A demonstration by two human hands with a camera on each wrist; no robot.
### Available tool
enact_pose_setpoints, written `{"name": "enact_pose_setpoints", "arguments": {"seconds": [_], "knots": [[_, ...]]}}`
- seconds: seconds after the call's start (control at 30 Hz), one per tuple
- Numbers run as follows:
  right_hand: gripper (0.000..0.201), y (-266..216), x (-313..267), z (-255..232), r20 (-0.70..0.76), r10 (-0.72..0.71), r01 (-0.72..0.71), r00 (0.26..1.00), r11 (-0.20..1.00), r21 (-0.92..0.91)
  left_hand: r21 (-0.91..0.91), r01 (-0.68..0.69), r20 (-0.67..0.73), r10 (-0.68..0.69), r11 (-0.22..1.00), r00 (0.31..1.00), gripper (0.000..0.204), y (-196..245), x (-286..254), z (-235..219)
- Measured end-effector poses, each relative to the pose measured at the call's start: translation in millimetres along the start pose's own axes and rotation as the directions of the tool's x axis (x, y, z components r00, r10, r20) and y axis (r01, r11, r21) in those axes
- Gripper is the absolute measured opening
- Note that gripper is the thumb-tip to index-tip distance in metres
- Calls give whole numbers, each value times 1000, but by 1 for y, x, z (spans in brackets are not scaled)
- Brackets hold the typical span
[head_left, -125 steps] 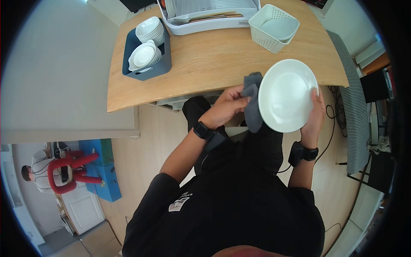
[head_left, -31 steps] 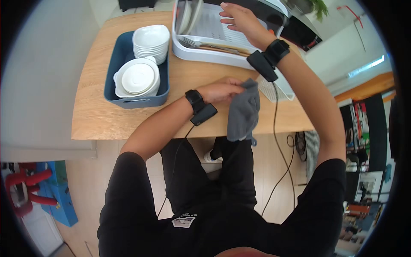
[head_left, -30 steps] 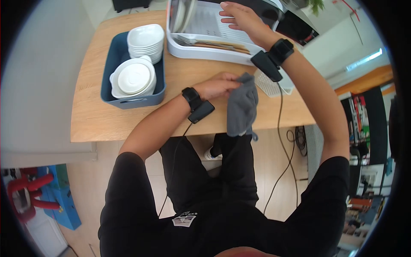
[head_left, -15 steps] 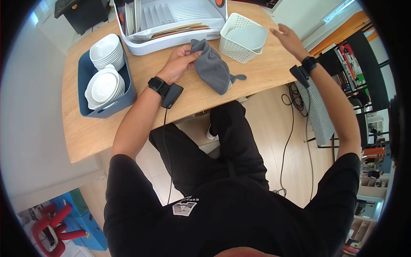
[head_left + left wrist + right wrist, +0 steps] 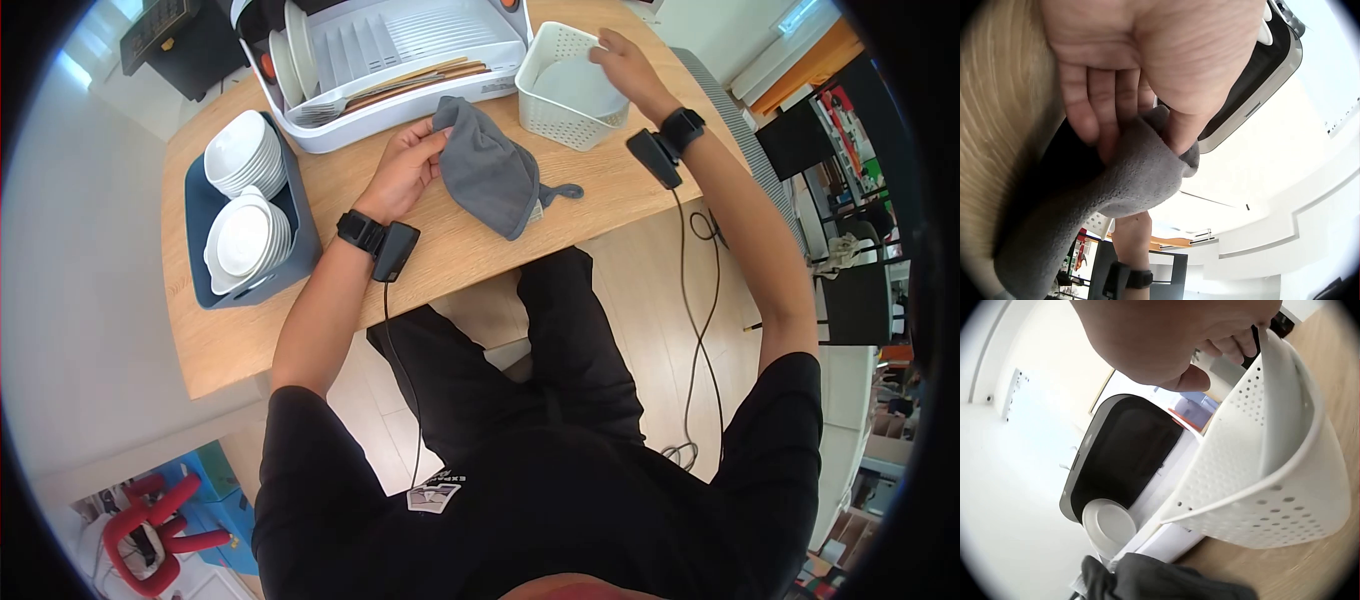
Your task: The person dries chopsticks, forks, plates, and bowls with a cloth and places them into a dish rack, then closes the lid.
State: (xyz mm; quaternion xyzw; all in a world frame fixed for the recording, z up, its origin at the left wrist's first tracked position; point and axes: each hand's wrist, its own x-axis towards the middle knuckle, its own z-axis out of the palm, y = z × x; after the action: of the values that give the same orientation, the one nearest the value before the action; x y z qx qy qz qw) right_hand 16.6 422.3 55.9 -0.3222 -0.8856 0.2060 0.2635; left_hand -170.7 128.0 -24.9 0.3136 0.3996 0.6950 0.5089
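The white dish [image 5: 575, 85] leans inside the perforated basket [image 5: 548, 112], its broad face slanting and its upper edge near the basket's rim. The right hand [image 5: 637, 75] is the nearer one, just above that edge, its fingers loosely bent with the thumb apart; whether they touch the dish is unclear. Left of the basket, the left hand [image 5: 400, 170] pinches the gray cloth [image 5: 485, 165] between thumb and fingers over the surface [image 5: 440, 250].
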Motion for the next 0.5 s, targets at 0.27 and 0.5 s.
{"name": "enact_pose_setpoints", "arguments": {"seconds": [0.27,0.5], "knots": [[78,32,30,2,-255,-180,100,950,949,-298,28,16,-3,-16,999,1000,29,0,-1,-8],[71,29,27,4,138,218,-185,966,959,-215,37,25,-24,-24,999,999,31,2,-5,-4]]}}
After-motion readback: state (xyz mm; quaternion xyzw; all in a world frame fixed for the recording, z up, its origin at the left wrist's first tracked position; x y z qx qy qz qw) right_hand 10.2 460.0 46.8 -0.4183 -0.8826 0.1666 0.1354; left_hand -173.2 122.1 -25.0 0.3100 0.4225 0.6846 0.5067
